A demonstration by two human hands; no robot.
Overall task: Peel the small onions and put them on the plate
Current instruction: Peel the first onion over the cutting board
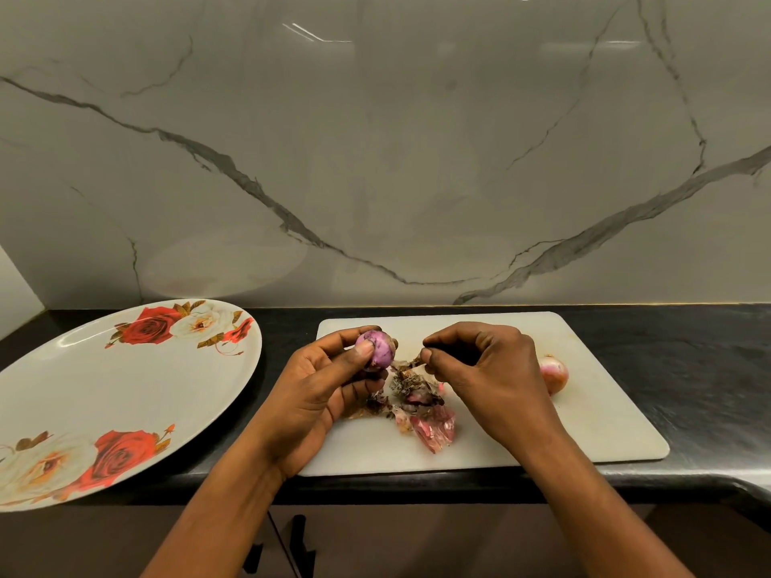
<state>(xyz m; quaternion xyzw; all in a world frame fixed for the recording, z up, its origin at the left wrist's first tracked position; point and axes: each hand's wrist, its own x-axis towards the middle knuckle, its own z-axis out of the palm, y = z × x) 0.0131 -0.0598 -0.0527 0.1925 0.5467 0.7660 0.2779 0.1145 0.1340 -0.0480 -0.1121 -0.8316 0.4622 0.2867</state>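
Peeled purple onion sits in the left hand, raised just above the white cutting board; thumb presses its near side, fingers curl round the back and underside. The onion looks glossy, with a dark smudge near its top. Right hand is just beside it, fingertips pinched together on a small brown scrap of skin; the other fingers are curled in. The two hands are close but apart, the scrap between them.

Below the hands a pile of peels lies on the board: dry brown bits, a dark purple piece, and pink translucent skin nearest the camera. A second onion, skin still on and reddish, rests on the board right of the right hand, partly hidden by it.

The board lies on a black countertop. Left of the board is a large white plate with red and white roses, with no onions on it; its near edge reaches past the counter edge. Behind stands a grey marble-veined wall.
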